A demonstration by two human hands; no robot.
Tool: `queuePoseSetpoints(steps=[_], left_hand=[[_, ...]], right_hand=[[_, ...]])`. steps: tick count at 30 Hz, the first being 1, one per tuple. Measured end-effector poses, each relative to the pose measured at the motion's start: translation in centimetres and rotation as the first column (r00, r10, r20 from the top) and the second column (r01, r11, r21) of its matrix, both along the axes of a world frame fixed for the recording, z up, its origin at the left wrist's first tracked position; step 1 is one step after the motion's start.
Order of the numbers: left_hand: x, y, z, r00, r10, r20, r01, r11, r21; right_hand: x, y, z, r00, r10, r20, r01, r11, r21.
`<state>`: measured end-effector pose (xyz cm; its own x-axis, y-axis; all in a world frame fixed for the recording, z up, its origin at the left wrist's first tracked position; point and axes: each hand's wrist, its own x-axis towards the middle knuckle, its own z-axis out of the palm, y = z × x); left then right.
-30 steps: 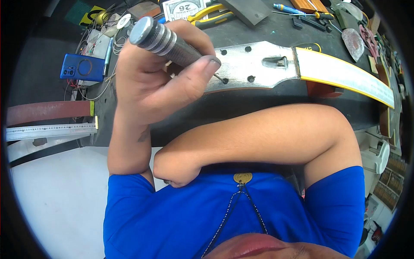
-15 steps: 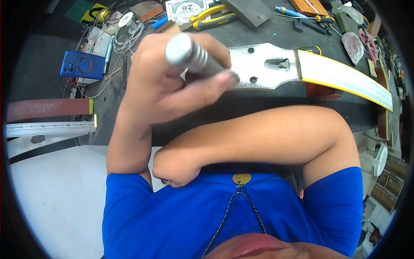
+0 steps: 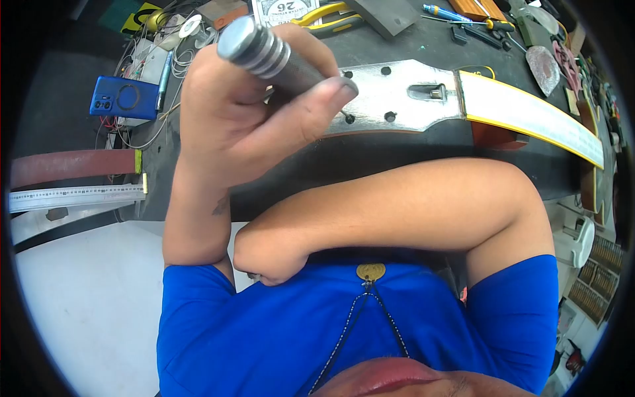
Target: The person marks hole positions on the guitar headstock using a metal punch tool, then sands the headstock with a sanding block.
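Observation:
My left hand [image 3: 264, 119] is closed around the knurled metal handle of a thin-tipped tool [image 3: 254, 49]. The tool slants down to the right, its tip at or just beside a dark hole in the silvery guitar headstock [image 3: 377, 96]. My hand covers the headstock's left end. Several round holes and a slot with a small metal rod show in the headstock, and a yellow-edged neck [image 3: 522, 106] runs off to the right. Folded across my chest is my right arm; my right hand [image 3: 272, 255] is curled, with its fingers mostly hidden, and whatever it may hold cannot be seen.
Yellow-handled pliers [image 3: 324, 20] and a dark grey block [image 3: 390, 16] lie behind the headstock. A blue phone [image 3: 126, 97], tangled cables and a steel ruler [image 3: 79, 196] are at the left. A reddish-brown block [image 3: 496, 137] sits under the neck. Small tools lie at the upper right.
My left hand and the tool shifted right about half a second ago, then came back left. The tool's thin tip shows again. My right hand stays put.

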<state>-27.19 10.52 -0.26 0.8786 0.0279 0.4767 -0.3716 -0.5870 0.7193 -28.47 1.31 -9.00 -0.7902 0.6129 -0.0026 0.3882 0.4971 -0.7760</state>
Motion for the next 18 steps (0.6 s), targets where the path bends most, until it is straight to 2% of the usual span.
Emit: queuePoseSetpoints(steps=[3, 4, 7, 8, 9, 11, 13, 14, 18], left_hand=[[0.8, 0.3, 0.0, 0.988, -0.141, -0.069, 0.151, 0.976, 0.160], [1.5, 0.2, 0.0, 0.984, -0.173, -0.048, 0.179, 0.941, 0.286], [1.0, -0.4, -0.8, 0.995, -0.039, -0.086, 0.043, 0.998, 0.037], [0.7, 0.1, -0.6, 0.998, -0.047, -0.051, 0.046, 0.998, -0.034], [0.3, 0.2, -0.2, 1.000, -0.010, -0.013, 0.009, 0.999, -0.031], [0.5, 0.7, -0.1, 0.994, -0.104, 0.029, 0.104, 0.994, 0.021], [0.6, 0.2, -0.3, 0.984, -0.109, -0.140, 0.111, 0.994, 0.005], [1.4, 0.0, -0.7, 0.990, -0.134, -0.044, 0.140, 0.971, 0.192], [0.4, 0.4, -0.8, 1.000, -0.011, -0.008, 0.010, 0.998, -0.064]], right_hand=[[0.1, 0.0, -0.2, 0.999, 0.014, -0.035, -0.013, 1.000, 0.017], [0.2, 0.0, -0.1, 0.999, 0.018, -0.030, -0.017, 1.000, 0.019], [0.1, 0.1, 0.1, 1.000, 0.017, 0.001, -0.017, 0.999, 0.027], [0.0, 0.0, 0.1, 1.000, 0.008, 0.011, -0.008, 1.000, 0.029], [0.0, 0.0, 0.2, 1.000, 0.005, 0.015, -0.005, 1.000, 0.029], [0.1, 0.1, 0.4, 0.999, 0.007, 0.034, -0.008, 1.000, 0.027], [0.3, 0.0, 0.2, 1.000, 0.016, -0.007, -0.016, 1.000, 0.026], [0.3, 0.0, 0.2, 0.999, 0.023, -0.027, -0.022, 0.999, 0.026], [0.3, 0.0, 0.7, 1.000, 0.013, 0.016, -0.013, 1.000, -0.004]])
